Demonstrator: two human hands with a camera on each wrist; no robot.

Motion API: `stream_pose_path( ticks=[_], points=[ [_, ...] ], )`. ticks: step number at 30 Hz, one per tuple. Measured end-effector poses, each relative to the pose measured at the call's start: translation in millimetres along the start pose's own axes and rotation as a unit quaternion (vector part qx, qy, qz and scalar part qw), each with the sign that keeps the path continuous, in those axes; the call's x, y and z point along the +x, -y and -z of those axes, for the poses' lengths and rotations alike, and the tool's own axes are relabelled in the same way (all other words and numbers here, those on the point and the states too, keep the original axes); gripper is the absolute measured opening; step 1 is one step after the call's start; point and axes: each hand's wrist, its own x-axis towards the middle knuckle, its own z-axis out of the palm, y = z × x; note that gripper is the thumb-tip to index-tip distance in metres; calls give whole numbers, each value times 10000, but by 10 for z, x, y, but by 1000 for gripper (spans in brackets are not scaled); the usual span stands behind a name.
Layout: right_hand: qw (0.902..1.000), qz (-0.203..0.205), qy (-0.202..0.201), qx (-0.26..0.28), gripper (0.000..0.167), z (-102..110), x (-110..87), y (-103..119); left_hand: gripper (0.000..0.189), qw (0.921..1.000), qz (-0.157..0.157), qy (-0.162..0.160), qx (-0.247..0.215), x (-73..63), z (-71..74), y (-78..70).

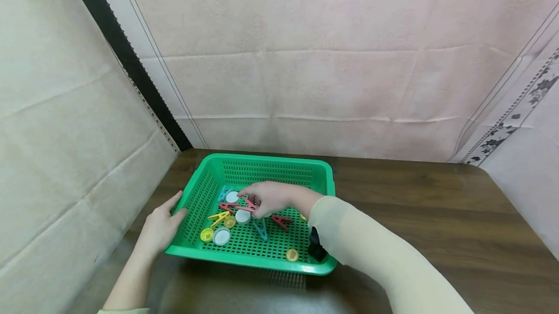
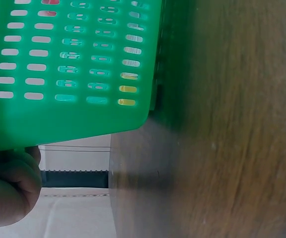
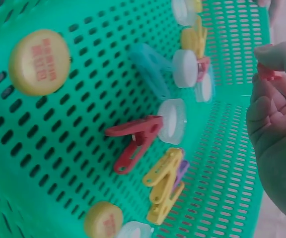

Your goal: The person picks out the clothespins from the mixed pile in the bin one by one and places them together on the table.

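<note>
A green plastic basket (image 1: 279,157) with slotted walls stands on the wooden table. My left hand (image 1: 158,229) grips its left rim; in the left wrist view, curled fingers (image 2: 19,178) show beside the basket wall. Over the basket, my right hand (image 1: 272,197) pinches a red clothespin (image 3: 266,72) between thumb and fingers. Below it lie another red clothespin (image 3: 137,141), a blue clothespin (image 1: 261,230), a yellow clothespin (image 1: 218,218) and several bottle caps. Among these are a white cap (image 1: 221,236) and a gold cap (image 3: 39,63) with red print.
Pale cloth (image 1: 305,61) hangs behind the table, with more cloth at both sides. A purple piece (image 3: 181,172) shows behind yellow clothespins in the right wrist view. The brown wooden tabletop (image 1: 419,207) extends right of the basket.
</note>
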Motion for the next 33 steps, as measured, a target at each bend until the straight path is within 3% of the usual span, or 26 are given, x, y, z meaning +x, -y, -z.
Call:
stream_pose_path(
  ticks=[12,33],
  points=[
    [9985,43,-205,498,58,308,-365,-49,61,9998,-2,114,157,10,3,-22],
    [9935,-522,-582,831,52,389,-944,-522,62,9999,-28,110,130,-11,17,-1]
  ],
)
